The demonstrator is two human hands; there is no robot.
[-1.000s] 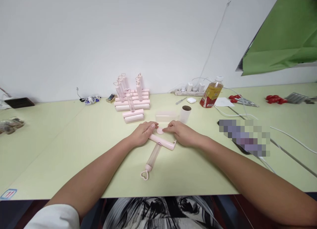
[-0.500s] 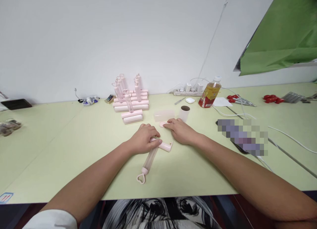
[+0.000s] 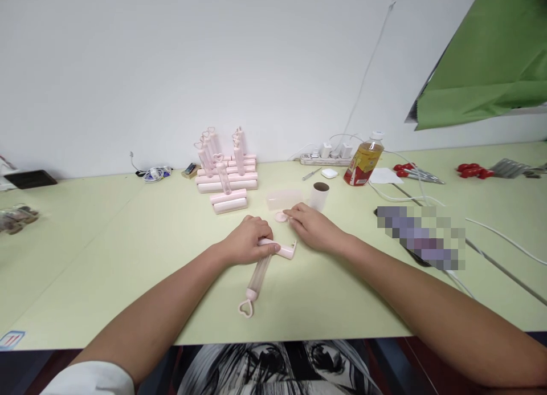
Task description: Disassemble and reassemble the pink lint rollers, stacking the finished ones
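My left hand is closed around the pink head of a lint roller frame, near where the handle joins. The clear handle lies toward me on the table and ends in a pink heart-shaped loop. With bunched fingertips, my right hand grips the edge of a small round pink cap at the table surface; the thumb is mostly hidden. Just beyond the cap is a translucent pink cover. Behind my right hand, a white paper roll with a brown core stands upright.
Several assembled pink lint rollers stand at the back left. Along the back right are a power strip, a screwdriver, a drink bottle and red-handled tools. A blurred phone and cables lie right of my arm.
My right fingertips have drawn back slightly to the cap's edge, and more of the cap shows. The left hand keeps its hold on the lint roller frame, which has turned very slightly.
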